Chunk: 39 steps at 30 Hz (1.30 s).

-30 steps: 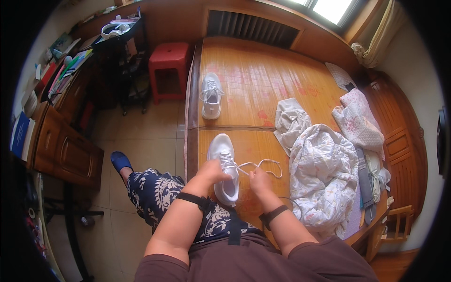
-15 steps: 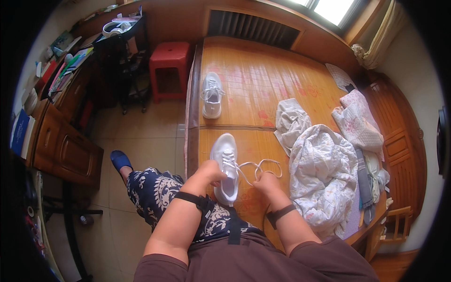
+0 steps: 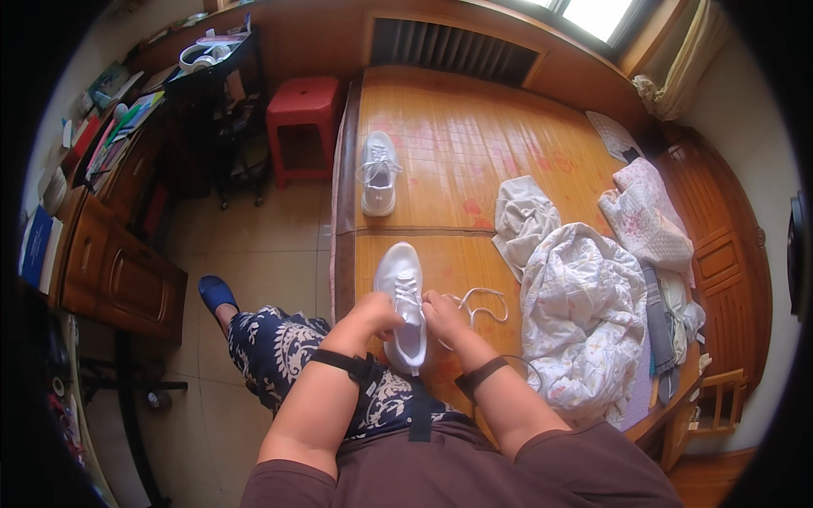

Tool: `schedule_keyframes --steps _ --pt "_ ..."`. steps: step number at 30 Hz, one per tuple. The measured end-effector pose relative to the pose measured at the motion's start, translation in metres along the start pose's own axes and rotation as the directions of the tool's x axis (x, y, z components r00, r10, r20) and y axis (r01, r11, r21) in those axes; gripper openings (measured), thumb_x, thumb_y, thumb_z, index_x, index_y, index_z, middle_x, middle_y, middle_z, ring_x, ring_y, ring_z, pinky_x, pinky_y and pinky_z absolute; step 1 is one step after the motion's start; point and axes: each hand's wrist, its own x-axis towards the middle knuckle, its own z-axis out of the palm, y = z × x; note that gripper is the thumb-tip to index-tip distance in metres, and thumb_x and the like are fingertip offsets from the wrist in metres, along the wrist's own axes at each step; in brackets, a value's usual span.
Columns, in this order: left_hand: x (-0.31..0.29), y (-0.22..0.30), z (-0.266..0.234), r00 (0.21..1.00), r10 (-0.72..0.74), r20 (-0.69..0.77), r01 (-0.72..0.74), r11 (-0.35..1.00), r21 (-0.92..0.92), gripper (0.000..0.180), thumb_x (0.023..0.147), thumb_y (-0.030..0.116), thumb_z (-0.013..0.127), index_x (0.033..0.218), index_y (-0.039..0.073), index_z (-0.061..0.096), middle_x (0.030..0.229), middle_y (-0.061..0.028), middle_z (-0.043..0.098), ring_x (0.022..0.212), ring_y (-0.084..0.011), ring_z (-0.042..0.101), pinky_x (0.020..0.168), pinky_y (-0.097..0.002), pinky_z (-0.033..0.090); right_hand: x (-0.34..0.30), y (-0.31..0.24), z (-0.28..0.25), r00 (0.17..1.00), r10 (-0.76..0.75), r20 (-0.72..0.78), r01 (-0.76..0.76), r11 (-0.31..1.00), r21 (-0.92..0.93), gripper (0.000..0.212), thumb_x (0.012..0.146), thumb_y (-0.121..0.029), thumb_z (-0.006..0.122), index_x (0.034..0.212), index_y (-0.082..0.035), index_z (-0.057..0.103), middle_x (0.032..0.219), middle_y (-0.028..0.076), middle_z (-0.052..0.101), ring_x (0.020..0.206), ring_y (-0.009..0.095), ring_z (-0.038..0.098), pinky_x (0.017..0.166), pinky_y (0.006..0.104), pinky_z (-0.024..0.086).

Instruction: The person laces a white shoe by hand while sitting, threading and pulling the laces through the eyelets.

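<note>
A white sneaker (image 3: 395, 269) lies on the mat in front of me, toe pointing away, its laces part-threaded. At the left side of its opening my left hand (image 3: 378, 317) is closed, fingers bent over the tongue and collar. My right hand (image 3: 444, 318) pinches at the right row of eyelets, closed on the white shoelace (image 3: 483, 292). The loose lace loops out on the mat to the right of that hand. The fingertips are partly hidden by the hands. Farther off stands a second white sneaker (image 3: 378, 175), its lace tied in a bow.
Both sneakers lie on a bed with a woven bamboo mat (image 3: 461, 114). To the right are a crumpled floral quilt (image 3: 580, 317), a pale cloth (image 3: 525, 212) and folded bedding (image 3: 648, 212). A red stool (image 3: 303, 118) and a cluttered desk (image 3: 127, 279) stand left.
My right hand has moved left from the loose lace to the sneaker's eyelets, and the lace loop has shifted. My left hand remains at the sneaker.
</note>
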Motion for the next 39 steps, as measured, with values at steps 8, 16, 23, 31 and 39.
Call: schedule_keyframes --steps 8,16,23,31,39 --pt "-0.003 0.006 -0.001 1.000 -0.021 0.015 0.021 1.000 -0.002 0.021 0.072 0.011 0.069 0.084 -0.004 0.060 0.072 -0.0159 0.067 0.061 -0.0228 0.070 0.054 -0.0321 0.058 0.012 0.027 -0.030 0.992 -0.127 0.001 0.125 0.980 0.157 0.029 0.084 -0.023 0.044 0.072 -0.002 0.061 0.078 0.020 0.064 0.078 0.035 0.059 0.074 0.0420 0.045" --pt "0.000 0.001 0.001 0.999 -0.037 0.011 0.036 0.999 0.025 0.027 0.073 0.017 0.069 0.084 -0.008 0.069 0.074 -0.0167 0.069 0.060 -0.0231 0.070 0.052 -0.0307 0.057 0.009 -0.009 -0.053 0.993 0.023 0.115 -0.090 0.774 0.627 0.034 0.095 -0.027 0.050 0.076 -0.002 0.062 0.070 0.003 0.057 0.066 0.015 0.052 0.066 0.0296 0.043" --pt "-0.001 0.005 -0.001 0.998 -0.013 0.066 0.011 1.000 0.024 0.026 0.077 0.021 0.067 0.083 -0.004 0.063 0.073 -0.0139 0.068 0.061 -0.0206 0.069 0.054 -0.0294 0.056 0.004 -0.012 -0.069 0.979 0.158 0.129 -0.185 0.955 0.232 0.034 0.093 -0.031 0.057 0.081 -0.002 0.069 0.066 0.001 0.058 0.056 0.011 0.049 0.054 0.0291 0.041" --pt "0.021 -0.005 0.012 0.755 0.529 -0.387 -0.655 0.623 -0.427 0.019 0.095 0.020 0.052 0.100 0.006 0.064 0.059 0.0043 0.049 0.049 -0.0053 0.041 0.046 -0.0195 0.034 -0.003 -0.064 -0.096 0.969 0.037 0.244 -0.169 0.819 0.548 0.026 0.091 -0.024 0.058 0.076 -0.004 0.063 0.070 -0.001 0.058 0.066 0.008 0.052 0.062 0.0240 0.042" --pt "0.001 0.014 0.017 0.800 0.596 -0.069 -0.539 0.664 -0.519 0.024 0.102 0.027 0.047 0.090 0.009 0.055 0.058 0.0063 0.041 0.047 -0.0033 0.036 0.043 -0.0201 0.029 -0.002 -0.075 -0.078 0.969 -0.127 0.211 0.036 0.921 0.387 0.026 0.093 -0.020 0.054 0.077 -0.002 0.063 0.070 0.001 0.061 0.066 0.008 0.053 0.062 0.0253 0.045"
